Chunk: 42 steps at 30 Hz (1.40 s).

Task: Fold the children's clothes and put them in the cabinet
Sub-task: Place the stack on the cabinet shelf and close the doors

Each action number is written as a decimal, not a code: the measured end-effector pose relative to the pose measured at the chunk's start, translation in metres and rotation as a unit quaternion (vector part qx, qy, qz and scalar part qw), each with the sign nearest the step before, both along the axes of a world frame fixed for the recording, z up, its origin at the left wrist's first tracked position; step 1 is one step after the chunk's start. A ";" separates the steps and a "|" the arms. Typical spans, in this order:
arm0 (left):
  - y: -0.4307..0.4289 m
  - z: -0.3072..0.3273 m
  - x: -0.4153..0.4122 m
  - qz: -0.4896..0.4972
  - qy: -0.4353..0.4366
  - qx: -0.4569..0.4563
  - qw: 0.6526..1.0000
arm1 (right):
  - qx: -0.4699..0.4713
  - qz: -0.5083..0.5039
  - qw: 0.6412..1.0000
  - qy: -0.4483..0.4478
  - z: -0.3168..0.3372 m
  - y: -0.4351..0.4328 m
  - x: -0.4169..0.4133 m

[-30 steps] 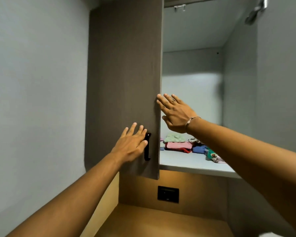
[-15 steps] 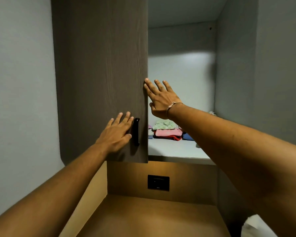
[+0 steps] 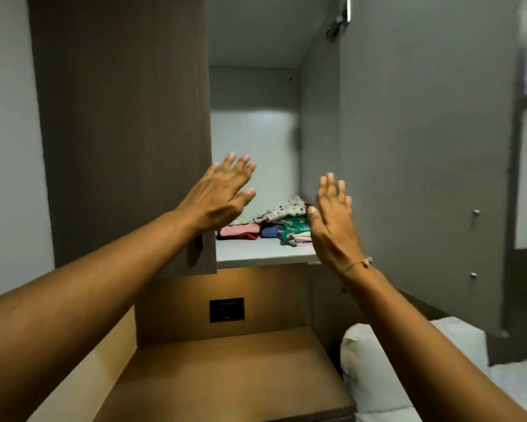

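Left hand (image 3: pixel 222 196): released, fingers spread and straight, holding nothing. It is raised in front of the free right edge of the left door (image 3: pixel 119 132). Whether the palm touches the wood cannot be told. The door's dark handle (image 3: pixel 198 242) sits just below, half hidden behind the wrist.

Right hand (image 3: pixel 332 214): released too, fingers straight and together, empty, palm turned left. It stands just beside the hinge side of the right door (image 3: pixel 423 162), which is swung open toward the viewer with its grey inner face showing.

Between the two hands, farther in: the folded clothes (image 3: pixel 268 223), a low pile running left to right on the shelf (image 3: pixel 256 251) inside the cabinet (image 3: pixel 253 141). The pile touches neither hand.

Judgement: the clothes look stored, and shutting the doors is what remains. Key relation: both doors stand upright, long axis vertical. The left door's free edge lies at the left hand. The right door's free edge, marked by two handle screws (image 3: pixel 475 213), lies well to the right of the right hand and nearer the viewer. The right hand is the closer one to it, but it has to travel right and back to reach it.

Below: a wooden worktop (image 3: pixel 225 376).
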<state>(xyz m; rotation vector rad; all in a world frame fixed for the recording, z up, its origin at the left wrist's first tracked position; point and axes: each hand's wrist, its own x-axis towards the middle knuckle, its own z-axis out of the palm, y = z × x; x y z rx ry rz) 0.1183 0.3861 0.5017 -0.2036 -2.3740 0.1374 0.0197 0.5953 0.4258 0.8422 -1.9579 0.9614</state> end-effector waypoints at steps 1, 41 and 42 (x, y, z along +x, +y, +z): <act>0.025 0.003 0.002 -0.029 0.010 -0.019 0.999 | -0.030 -0.029 0.999 0.013 -0.005 0.022 0.014; -0.063 -0.001 -0.019 0.198 0.050 -0.067 0.977 | 0.226 -0.003 0.971 0.073 0.018 -0.074 -0.085; -0.081 -0.008 -0.026 0.209 0.035 -0.038 0.976 | 0.232 -0.019 0.970 0.077 0.015 -0.083 -0.096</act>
